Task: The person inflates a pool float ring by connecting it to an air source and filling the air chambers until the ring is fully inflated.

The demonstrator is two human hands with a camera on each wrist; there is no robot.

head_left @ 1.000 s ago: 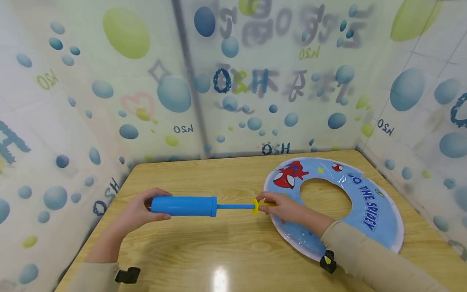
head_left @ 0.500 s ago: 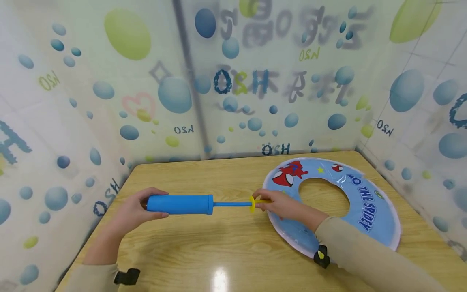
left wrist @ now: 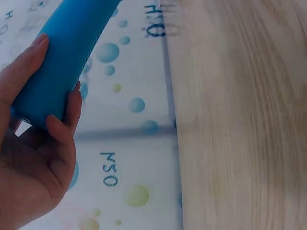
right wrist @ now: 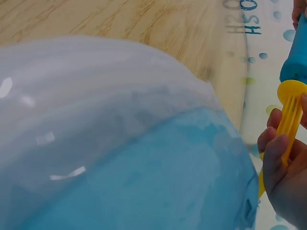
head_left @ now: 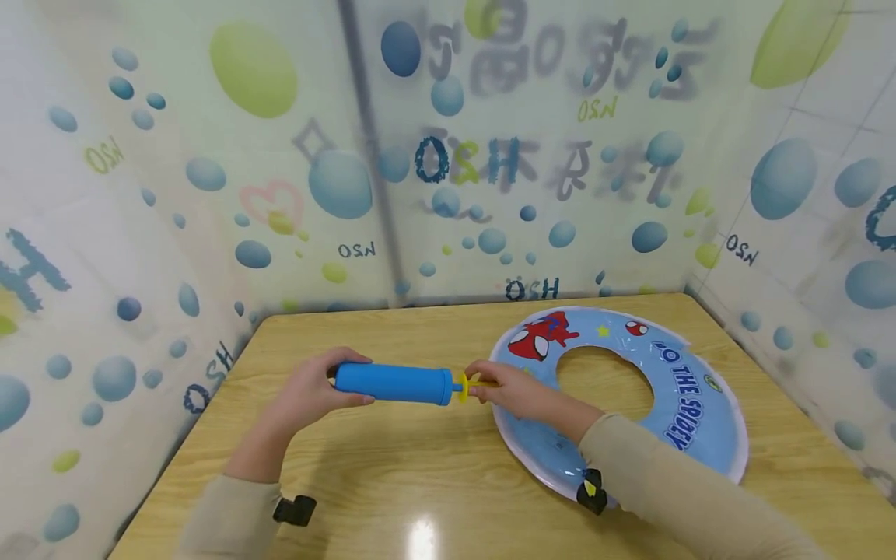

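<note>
A blue hand pump [head_left: 395, 383] lies level in the air above the table, its yellow handle [right wrist: 289, 110] at the right end. My left hand [head_left: 323, 389] grips the far left end of the barrel, thumb on one side and fingers on the other in the left wrist view. With my right hand [head_left: 507, 389] I pinch the yellow handle. Only a short piece of the blue rod shows between barrel and handle. Right behind that hand lies a light blue swim ring [head_left: 707, 373] with red cartoon figures and lettering; my right forearm covers part of it.
The wooden table [head_left: 392, 482] runs up to a wall sheet [head_left: 448, 233] printed with blue and green bubbles, which also encloses both sides. A dark strap piece [head_left: 295, 510] sits at my left wrist and another black piece [head_left: 592, 491] at my right.
The pump's rod has slid into the barrel, from long to nearly hidden. My left hand moved right with the barrel, while my right hand moved slightly left; the ring shifted a little left in view.
</note>
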